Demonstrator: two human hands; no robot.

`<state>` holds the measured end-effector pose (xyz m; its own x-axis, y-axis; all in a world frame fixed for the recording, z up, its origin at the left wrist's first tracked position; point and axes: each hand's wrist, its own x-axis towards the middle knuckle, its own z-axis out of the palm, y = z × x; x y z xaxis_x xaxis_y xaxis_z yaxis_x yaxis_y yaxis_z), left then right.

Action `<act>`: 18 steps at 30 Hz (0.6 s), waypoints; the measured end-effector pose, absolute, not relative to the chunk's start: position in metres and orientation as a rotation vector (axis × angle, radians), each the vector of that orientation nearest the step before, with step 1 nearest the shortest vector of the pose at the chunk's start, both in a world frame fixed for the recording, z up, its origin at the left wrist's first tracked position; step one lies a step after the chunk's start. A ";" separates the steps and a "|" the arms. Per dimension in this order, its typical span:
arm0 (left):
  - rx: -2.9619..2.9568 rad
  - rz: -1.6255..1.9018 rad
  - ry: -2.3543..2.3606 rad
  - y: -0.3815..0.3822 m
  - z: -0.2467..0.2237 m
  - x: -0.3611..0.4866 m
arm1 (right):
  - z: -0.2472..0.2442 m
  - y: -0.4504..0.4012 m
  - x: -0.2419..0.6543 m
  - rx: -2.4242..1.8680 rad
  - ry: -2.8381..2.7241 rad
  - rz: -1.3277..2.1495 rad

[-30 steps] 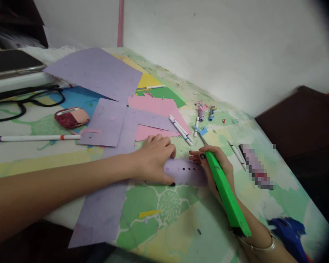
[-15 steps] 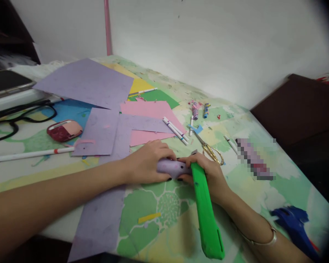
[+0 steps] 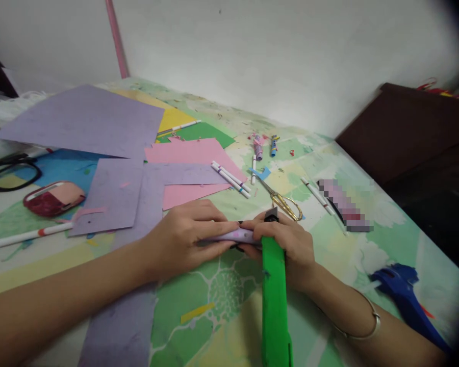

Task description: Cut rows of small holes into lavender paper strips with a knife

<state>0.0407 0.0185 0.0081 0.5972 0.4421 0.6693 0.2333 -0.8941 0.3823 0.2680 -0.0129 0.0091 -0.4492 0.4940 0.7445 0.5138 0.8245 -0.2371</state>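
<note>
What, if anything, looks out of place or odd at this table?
The green cutter: its metal tip is bare close to the right hand, which holds it while also pinching the spotted purple paper alongside the left hand. A yellow scrap lies loose nearby.

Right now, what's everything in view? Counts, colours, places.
Dotted paper: 1, purple, centre
Cutter: 1, green, front centre
Scissors: 1, gold-handled, centre right
Markers: several, white, scattered
Sheets: several, purple, pink, yellow, green, blue, left-centre
Paper rolls: 2, purple, blue, back
Scraps: many, mixed, scattered
Case: 1, maroon-pink, left
Glasses: 1, black, left edge
Unclear tool: 1, blue, right
Pixelated item: 1, purplish, right
Tablecloth: 1, patterned green, underneath
Furniture: 1, brown, right
Wall: 1, whitish, back
Bracelet: 1, metallic, right wrist
Left hand: 1, black-nailed, centre
Right hand: 1, black-nailed, centre
</note>
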 end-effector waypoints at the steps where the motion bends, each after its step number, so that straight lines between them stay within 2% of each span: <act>1: 2.578 1.195 0.541 0.017 0.009 0.041 | 0.009 -0.014 0.268 -0.713 -2.115 -0.032; 14: 2.615 1.265 0.516 0.012 0.015 0.042 | 0.010 -0.020 0.268 -0.684 -2.136 -0.062; 18: 2.751 1.109 0.465 0.016 0.014 0.032 | 0.010 -0.017 0.269 -0.808 -2.096 0.011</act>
